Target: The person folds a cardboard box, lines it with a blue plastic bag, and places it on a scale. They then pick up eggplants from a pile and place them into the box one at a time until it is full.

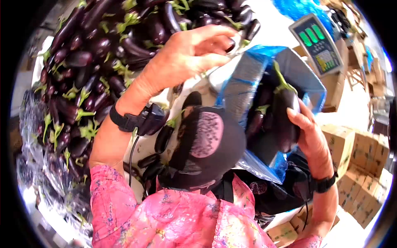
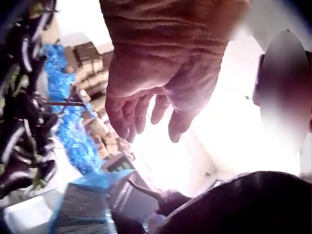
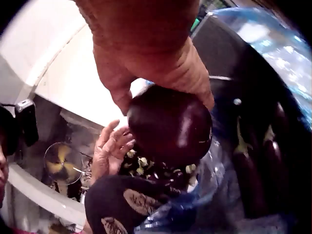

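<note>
In the head view the right hand [image 1: 310, 132] grips a large dark eggplant [image 1: 285, 120], its green stem pointing up, at a box lined with blue plastic [image 1: 240, 84]. Smaller eggplants [image 1: 256, 122] lie inside the liner. Up close in the right wrist view, the thumb and fingers wrap the glossy eggplant [image 3: 168, 126]. The left hand [image 1: 186, 58] hovers beside the big eggplant pile [image 1: 95, 53] with loosely bent fingers and holds nothing. Its fingers hang downward in the left wrist view, where the hand [image 2: 165, 73] is likewise bare.
A scale display [image 1: 316, 44] with green digits stands behind the lined box. Cardboard cartons [image 1: 351, 153] are stacked at the right. Clear plastic [image 1: 45, 165] edges the pile at the left. A dark cap [image 1: 206, 144] fills the middle of the head view. Blue plastic [image 1: 295, 10] lies at the back.
</note>
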Demonstrator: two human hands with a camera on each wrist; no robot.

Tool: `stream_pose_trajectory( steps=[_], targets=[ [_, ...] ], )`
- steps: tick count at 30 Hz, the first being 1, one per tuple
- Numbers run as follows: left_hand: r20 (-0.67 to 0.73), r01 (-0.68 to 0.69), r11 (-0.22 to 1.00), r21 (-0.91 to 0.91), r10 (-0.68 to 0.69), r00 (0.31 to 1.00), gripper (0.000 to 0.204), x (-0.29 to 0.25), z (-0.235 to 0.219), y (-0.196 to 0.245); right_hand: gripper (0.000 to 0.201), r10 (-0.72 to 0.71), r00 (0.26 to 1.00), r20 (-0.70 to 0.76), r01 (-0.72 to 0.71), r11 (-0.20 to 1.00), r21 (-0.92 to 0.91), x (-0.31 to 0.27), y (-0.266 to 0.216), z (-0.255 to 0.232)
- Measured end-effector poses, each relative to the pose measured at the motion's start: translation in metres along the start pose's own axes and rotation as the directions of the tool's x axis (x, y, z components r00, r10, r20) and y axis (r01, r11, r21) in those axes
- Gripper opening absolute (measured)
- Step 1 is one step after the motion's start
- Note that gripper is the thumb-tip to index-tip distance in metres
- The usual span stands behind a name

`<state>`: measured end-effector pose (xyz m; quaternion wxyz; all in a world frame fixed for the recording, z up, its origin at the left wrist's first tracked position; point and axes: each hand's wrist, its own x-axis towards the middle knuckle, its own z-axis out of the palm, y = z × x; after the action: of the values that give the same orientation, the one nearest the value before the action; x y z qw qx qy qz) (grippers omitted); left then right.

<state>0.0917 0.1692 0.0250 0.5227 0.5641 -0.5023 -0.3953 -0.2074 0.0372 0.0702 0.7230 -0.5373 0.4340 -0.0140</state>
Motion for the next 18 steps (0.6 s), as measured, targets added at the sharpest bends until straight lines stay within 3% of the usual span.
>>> stream_pose_trajectory(
  steps=[2,4,6,9,10,13,14,16,18],
  targets=[
    [-0.105,0.204,0.979,-0.027,-0.205,0.973,0.041,-0.039,-0.033,-0.033,0.064,0.076,0.997,0.021,-0.077,0.996,0.051,0.007,0.029,-0.004],
    [-0.262,0.364,0.913,-0.187,-0.403,0.877,0.039,-0.09,-0.06,-0.064,0.054,0.14,0.99,-0.032,-0.132,0.976,0.173,0.017,0.053,0.006],
    [-0.359,0.426,0.833,-0.352,-0.541,0.761,0.041,-0.148,-0.089,-0.095,0.051,0.228,0.969,-0.098,-0.213,0.967,0.138,0.031,0.075,0.009],
    [-0.533,0.505,0.791,-0.346,-0.609,0.588,0.041,-0.238,-0.11,-0.127,0.053,0.215,0.974,-0.073,-0.205,0.97,0.128,0.044,0.079,0.014],
    [-0.558,0.511,0.768,-0.387,-0.636,0.533,0.04,-0.264,-0.109,-0.138,0.055,0.205,0.977,-0.064,-0.2,0.977,0.076,0.044,0.074,0.013],
    [-0.516,0.581,0.692,-0.429,-0.715,0.471,0.037,-0.317,-0.085,-0.159,0.067,0.171,0.981,-0.087,-0.179,0.979,-0.097,0.043,0.059,0.012],
    [-0.509,0.616,0.657,-0.434,-0.743,0.434,0.036,-0.321,-0.074,-0.165,0.072,0.151,0.98,-0.13,-0.183,0.94,-0.287,0.043,0.053,0.01],
    [-0.465,0.622,0.623,-0.474,-0.777,0.424,0.035,-0.316,-0.057,-0.169,0.077,0.005,0.993,-0.121,-0.089,0.712,-0.696,0.038,0.039,0.002],
    [-0.432,0.625,0.645,-0.44,-0.762,0.482,0.038,-0.295,-0.047,-0.169,0.08,-0.027,0.993,-0.113,-0.078,0.571,-0.817,0.036,0.032,-0.009]
  ],
)
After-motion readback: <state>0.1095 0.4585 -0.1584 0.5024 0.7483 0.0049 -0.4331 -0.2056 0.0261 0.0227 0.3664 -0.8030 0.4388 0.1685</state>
